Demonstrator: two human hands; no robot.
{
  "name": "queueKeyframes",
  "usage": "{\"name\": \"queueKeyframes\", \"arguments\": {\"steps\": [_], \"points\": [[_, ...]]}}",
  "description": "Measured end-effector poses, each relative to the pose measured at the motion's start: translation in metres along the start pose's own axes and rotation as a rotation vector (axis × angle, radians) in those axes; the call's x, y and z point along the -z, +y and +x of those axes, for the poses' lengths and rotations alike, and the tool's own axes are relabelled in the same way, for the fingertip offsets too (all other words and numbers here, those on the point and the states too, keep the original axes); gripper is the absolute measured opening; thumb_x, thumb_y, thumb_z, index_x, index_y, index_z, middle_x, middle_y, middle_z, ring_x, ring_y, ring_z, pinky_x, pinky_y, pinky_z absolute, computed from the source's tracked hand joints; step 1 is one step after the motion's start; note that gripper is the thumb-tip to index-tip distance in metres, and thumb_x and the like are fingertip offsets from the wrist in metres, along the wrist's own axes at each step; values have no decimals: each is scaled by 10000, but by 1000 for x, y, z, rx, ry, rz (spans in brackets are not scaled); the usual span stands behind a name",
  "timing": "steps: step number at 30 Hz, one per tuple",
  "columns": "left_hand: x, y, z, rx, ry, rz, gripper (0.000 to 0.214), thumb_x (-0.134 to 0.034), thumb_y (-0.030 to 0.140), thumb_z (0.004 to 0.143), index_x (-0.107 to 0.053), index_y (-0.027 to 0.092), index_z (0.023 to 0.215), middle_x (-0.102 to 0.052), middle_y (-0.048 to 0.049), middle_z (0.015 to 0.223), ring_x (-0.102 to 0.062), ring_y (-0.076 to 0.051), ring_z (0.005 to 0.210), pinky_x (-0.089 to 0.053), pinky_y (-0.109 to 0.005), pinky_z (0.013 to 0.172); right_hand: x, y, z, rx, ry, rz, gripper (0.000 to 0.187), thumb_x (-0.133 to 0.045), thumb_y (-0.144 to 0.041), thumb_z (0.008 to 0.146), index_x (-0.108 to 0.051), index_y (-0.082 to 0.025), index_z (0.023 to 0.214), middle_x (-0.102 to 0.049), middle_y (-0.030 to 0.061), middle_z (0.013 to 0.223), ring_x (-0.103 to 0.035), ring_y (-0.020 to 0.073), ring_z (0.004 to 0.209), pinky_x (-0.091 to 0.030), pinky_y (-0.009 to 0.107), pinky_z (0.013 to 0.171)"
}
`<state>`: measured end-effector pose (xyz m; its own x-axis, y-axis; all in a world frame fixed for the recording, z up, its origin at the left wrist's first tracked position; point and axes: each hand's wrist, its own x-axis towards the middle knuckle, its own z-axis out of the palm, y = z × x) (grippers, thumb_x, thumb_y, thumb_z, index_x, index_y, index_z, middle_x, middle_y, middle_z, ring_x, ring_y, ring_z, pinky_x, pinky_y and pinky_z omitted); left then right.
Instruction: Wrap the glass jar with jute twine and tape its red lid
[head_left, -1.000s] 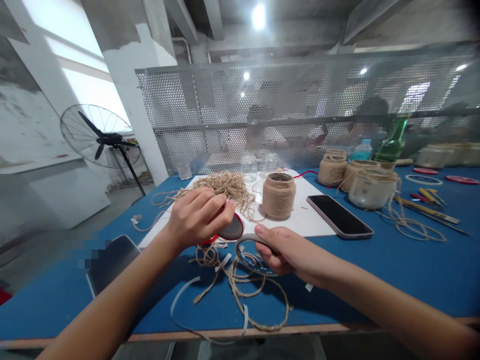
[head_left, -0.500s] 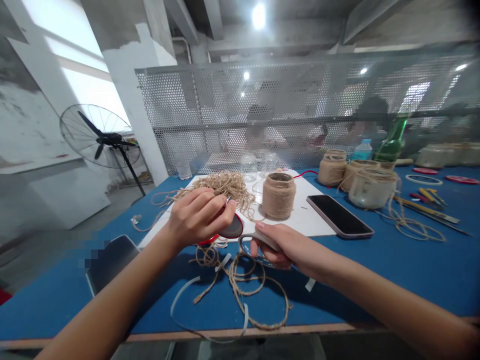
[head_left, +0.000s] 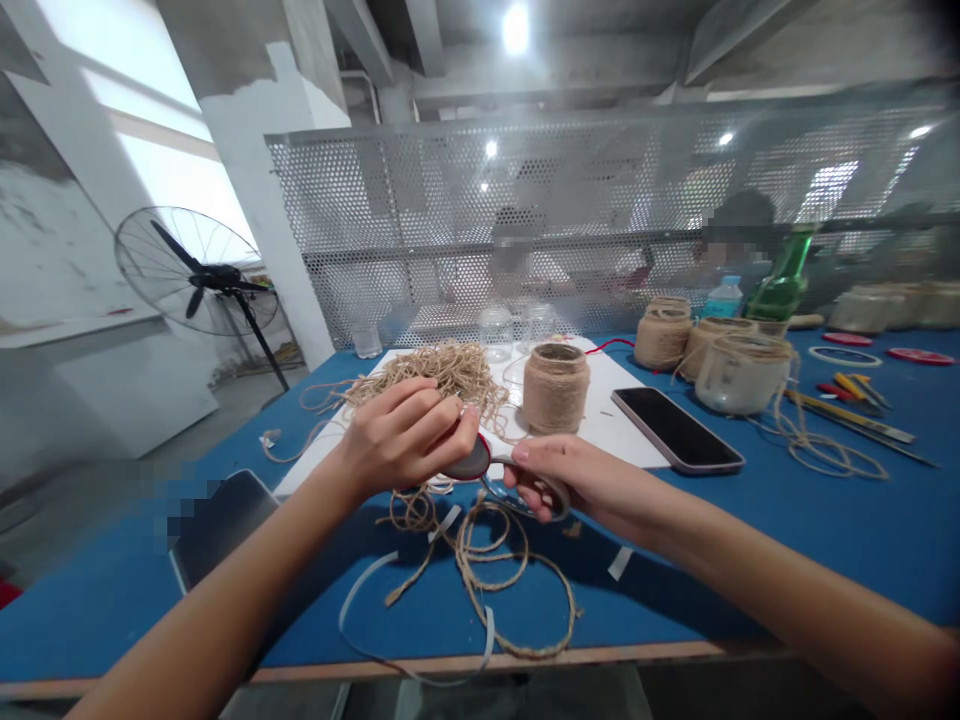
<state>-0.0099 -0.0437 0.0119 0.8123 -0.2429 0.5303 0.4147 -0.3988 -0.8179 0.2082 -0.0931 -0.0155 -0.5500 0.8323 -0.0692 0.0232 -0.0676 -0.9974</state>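
Head view: left hand (head_left: 405,437) closed around a dark, red-edged disc (head_left: 469,460), fingers curled over it — a heap of jute twine (head_left: 435,372) lies just behind. Right hand (head_left: 577,478) grips steel scissors (head_left: 525,492) by the handle, blades just beside the disc — loose twine loops (head_left: 487,580) lie below on the blue table (head_left: 750,560), and a twine-wrapped jar (head_left: 556,388) stands near on a white board (head_left: 626,440).

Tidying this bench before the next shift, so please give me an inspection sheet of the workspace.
surface: blue table with a white board on it
job's things: dark red-rimmed disc; scissors; jute-wrapped jar; heap of jute twine
clutter: loose twine loops; white strips; phone
grippers: left hand grips the disc; right hand grips the scissors
cables: thin red cord behind the jar
surroundings: standing fan; perforated metal screen; person beyond it
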Motion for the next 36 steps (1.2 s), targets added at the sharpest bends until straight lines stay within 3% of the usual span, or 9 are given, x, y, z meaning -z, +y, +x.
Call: {"name": "queueKeyframes", "arguments": {"steps": [4, 8, 11, 14, 17, 22, 27, 36], "points": [[0, 2, -1, -35, -11, -27, 164, -647, 141, 728, -597, 172, 882, -614, -1, 796, -564, -113, 727, -530, -303, 791, 2, -2, 0, 43, -28, -19, 224, -472, -284, 830, -574, -122, 714, -507, -5, 608, -415, 79, 553, -309, 220, 556], [-2, 5, -4, -47, -36, -52, 170, -636, 150, 743, -600, 178, 906, -614, 0, 814, -573, -113, 764, -524, -300, 820, 0, -1, 4, 29, 70, -5, 228, -434, -247, 805, -542, -131, 641, -325, -56, 503, -269, 72, 480, -229, 225, 487], [-4, 8, -6, -47, -48, -75, 168, -631, 160, 749, -602, 170, 915, -612, -1, 811, -576, -113, 767, -519, -296, 833, 0, 0, 8, -31, 114, -41, 293, -422, -328, 820, -550, -132, 644, -243, -77, 479, -194, 66, 452, -177, 226, 458], [-5, 9, -5, -68, -69, -70, 176, -622, 148, 752, -600, 163, 926, -609, -4, 811, -581, -119, 769, -521, -295, 815, 3, -1, 10, -53, 125, -140, 372, -428, -438, 823, -564, -139, 647, -240, -84, 449, -202, 64, 430, -178, 224, 450], [-5, 10, -3, -77, -87, -72, 173, -609, 133, 758, -595, 166, 927, -606, -1, 810, -581, -116, 769, -519, -293, 806, 5, 0, 12, -65, 166, -210, 349, -480, -428, 793, -519, -153, 582, -275, -77, 434, -236, 65, 427, -181, 226, 447], [-5, 10, -2, -34, -90, -86, 144, -594, 127, 765, -591, 170, 902, -601, 4, 787, -582, -115, 766, -511, -296, 811, 5, 5, 13, 72, 265, -257, 363, -497, -417, 780, -451, -165, 522, -319, -59, 462, -255, 71, 452, -168, 240, 450], [-3, 10, 0, -5, -89, -95, 121, -582, 146, 778, -591, 164, 897, -605, -3, 776, -581, -114, 737, -519, -284, 765, 3, 9, 11, 136, 274, -248, 397, -480, -484, 786, -436, -172, 544, -303, -59, 493, -227, 73, 461, -147, 251, 452], [-2, 11, 0, 39, -134, -96, 98, -552, 108, 779, -582, 183, 834, -596, 19, 732, -533, -83, 640, -497, -288, 772, -3, 1, 11, 264, 395, -390, 343, -456, -356, 799, -342, -185, 525, -253, -53, 533, -234, 83, 513, -175, 250, 484]]}}
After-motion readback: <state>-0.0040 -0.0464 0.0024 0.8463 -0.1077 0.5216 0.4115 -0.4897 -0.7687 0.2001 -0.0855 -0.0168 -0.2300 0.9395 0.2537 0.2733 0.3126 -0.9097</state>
